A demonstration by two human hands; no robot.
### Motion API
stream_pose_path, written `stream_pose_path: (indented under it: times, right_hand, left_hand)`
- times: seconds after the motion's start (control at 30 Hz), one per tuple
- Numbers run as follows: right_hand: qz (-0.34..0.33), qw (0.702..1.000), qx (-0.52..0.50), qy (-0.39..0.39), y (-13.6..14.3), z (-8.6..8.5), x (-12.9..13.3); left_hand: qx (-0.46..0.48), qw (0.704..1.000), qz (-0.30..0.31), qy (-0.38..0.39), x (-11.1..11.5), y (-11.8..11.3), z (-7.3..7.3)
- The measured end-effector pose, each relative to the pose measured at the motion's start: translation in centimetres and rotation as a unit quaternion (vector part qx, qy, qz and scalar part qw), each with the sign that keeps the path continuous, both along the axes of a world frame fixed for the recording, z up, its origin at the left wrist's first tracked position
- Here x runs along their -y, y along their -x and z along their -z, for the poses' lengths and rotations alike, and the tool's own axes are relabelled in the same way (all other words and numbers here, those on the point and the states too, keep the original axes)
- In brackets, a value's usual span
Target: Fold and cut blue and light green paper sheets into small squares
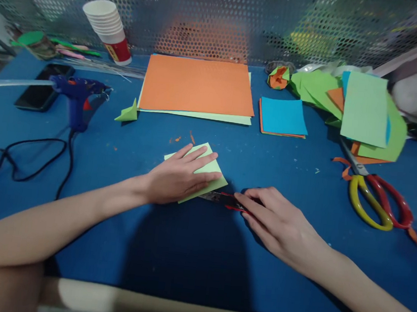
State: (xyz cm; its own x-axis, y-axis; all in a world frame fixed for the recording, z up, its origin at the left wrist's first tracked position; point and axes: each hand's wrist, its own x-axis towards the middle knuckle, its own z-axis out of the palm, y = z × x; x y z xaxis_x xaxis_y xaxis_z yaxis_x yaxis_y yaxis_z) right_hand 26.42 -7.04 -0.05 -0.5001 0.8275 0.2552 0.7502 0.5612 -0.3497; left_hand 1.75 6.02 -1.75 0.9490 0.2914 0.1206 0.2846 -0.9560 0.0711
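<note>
My left hand (180, 175) lies flat with its fingers spread, pressing a pale green square of paper (209, 151) onto the blue table. The paper is turned at an angle, and part of it is hidden under the palm. My right hand (278, 220) is closed around a slim tool with red edges and a metal front end (212, 196). That metal end reaches the lower right edge of the paper beside my left hand. My fingers cover much of the tool, so its exact kind cannot be made out.
Behind my hands lie orange sheets (197, 88) and a blue-topped stack of paper squares (283, 115). Yellow-and-red scissors (383, 199) and green scraps (366, 110) are at right. A blue glue gun (76, 97), its cord, a phone (38, 96), a folded green piece (128, 113) and cups (108, 31) stand left.
</note>
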Motion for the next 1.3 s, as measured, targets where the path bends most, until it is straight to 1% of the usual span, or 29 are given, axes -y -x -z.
stream_pose_path:
  times: [0.2, 0.37, 0.47, 0.83, 1.3]
  right_hand:
    - [0.001, 1.0, -0.005, -0.006, 0.4, 0.1, -0.1]
    - [0.001, 1.0, -0.007, 0.019, 0.7, 0.0, -0.1]
    - [0.005, 1.0, -0.01, 0.021, 0.9, 0.0, -0.1]
    - [-0.028, 1.0, -0.001, 0.006, 1.7, 0.1, -0.5]
    - [-0.037, 0.999, 0.0, 0.019, 2.2, 0.1, -0.7]
  left_hand:
    - [-0.002, 1.0, 0.002, 0.002, 0.0, 0.0, 0.1]
    - [-0.012, 1.0, -0.003, 0.014, 0.1, 0.0, 0.0]
    - [-0.01, 1.0, 0.002, 0.017, 0.0, 0.1, 0.0]
    - [-0.017, 1.0, -0.002, 0.017, 0.1, 0.2, 0.2]
    - [-0.011, 1.0, -0.001, 0.016, 0.2, 0.2, 0.1]
